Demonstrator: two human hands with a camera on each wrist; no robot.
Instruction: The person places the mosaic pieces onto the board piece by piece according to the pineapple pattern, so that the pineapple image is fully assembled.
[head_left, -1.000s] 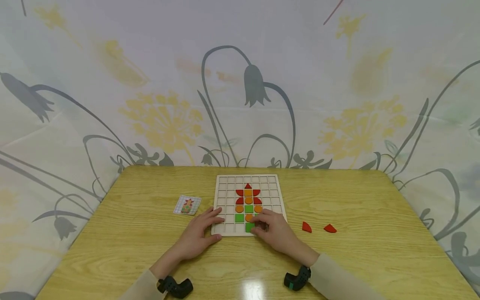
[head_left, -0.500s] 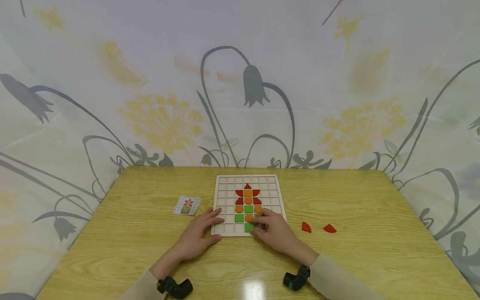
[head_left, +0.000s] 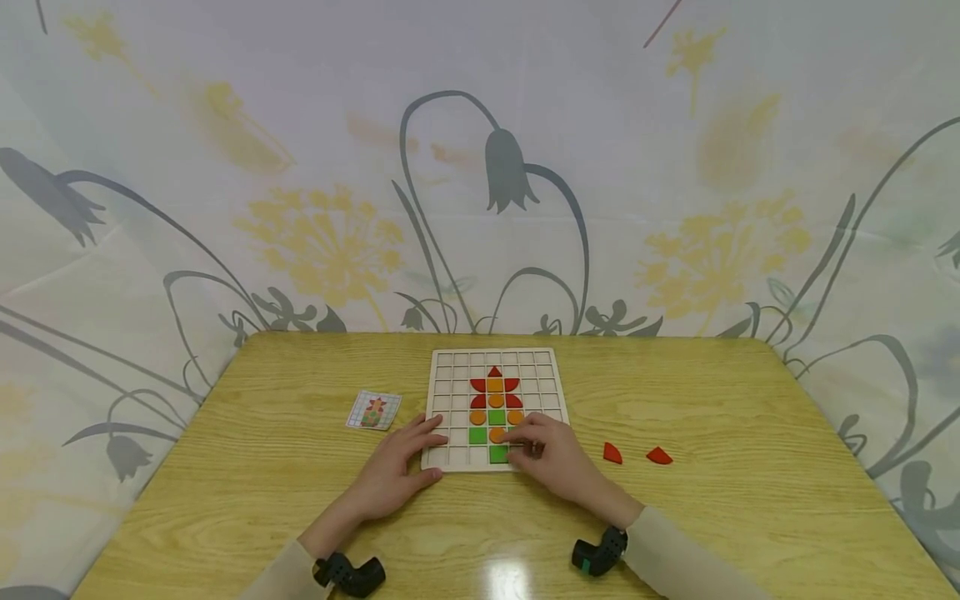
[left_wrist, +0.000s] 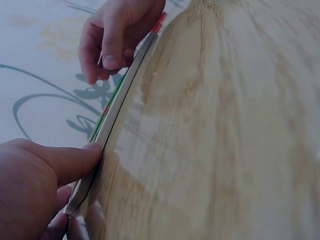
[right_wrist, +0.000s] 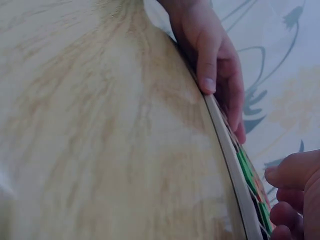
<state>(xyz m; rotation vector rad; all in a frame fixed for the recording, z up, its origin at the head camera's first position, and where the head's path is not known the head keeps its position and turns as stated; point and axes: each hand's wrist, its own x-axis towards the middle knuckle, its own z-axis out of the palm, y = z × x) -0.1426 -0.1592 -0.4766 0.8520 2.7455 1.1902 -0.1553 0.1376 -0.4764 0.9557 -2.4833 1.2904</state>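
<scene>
My left hand (head_left: 400,465) holds the left front corner of a pale grid board (head_left: 453,379), its thumb at the front edge and fingertips over the left side. The board bears flat pieces: a red triangle (head_left: 495,372), red quarter-circles (head_left: 477,385), an orange square (head_left: 495,385), orange circles (head_left: 477,417) and green squares (head_left: 477,436). Over the front right part of the board is my right hand (head_left: 557,458), bent fingers near an orange circle and a green square (head_left: 498,454). In the left wrist view, the right thumb (left_wrist: 113,50) and fingers stand apart, with no piece visible between them.
Two red quarter-circles (head_left: 612,453) lie on the wooden table (head_left: 705,517) right of the board. A card (head_left: 373,410) with a printed coloured pattern lies left of it. Behind the table hangs a flower-patterned cloth (head_left: 360,167).
My right thumb has shifted slightly right, off the front green square, showing more of it. The left hand, the board, the card and the loose red pieces look unmoved.
</scene>
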